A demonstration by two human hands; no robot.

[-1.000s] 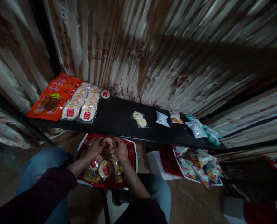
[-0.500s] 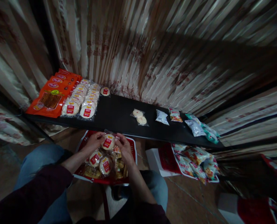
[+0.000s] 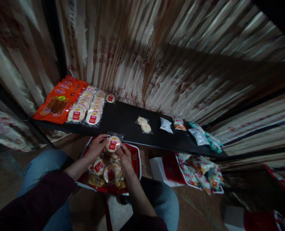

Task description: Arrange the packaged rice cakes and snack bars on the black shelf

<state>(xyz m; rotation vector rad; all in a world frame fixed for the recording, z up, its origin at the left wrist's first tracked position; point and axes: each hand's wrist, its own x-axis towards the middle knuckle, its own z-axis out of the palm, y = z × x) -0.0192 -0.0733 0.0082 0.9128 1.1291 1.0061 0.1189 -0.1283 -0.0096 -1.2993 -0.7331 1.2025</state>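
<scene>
A round white cracker pack [image 3: 113, 144] in clear wrap with a red label is held between my two hands. My left hand [image 3: 97, 148] grips its left edge, and my right hand [image 3: 125, 157] pinches its lower right edge. Beneath them a red basket [image 3: 137, 163] with a white rim holds more cracker packs [image 3: 99, 166] and yellowish packs [image 3: 96, 180]. On the black shelf [image 3: 118, 118], two overlapping rows of the same crackers [image 3: 93, 118] lie beside orange bags [image 3: 58, 104]. One more cracker pack [image 3: 110, 98] lies behind, at the right row's far end.
Farther right on the shelf are a pack with two pale crackers [image 3: 144, 124], a white packet [image 3: 166, 124], a red-and-white packet [image 3: 179, 123] and green and white packets [image 3: 200, 136]. A second basket [image 3: 173, 168] of snack bags stands below. Pleated curtains [image 3: 142, 64] hang behind.
The held cracker pack has moved slightly right and up with both hands, closer to the shelf's front edge. The view has shifted a little. Packs in the basket under my right hand look rearranged.
</scene>
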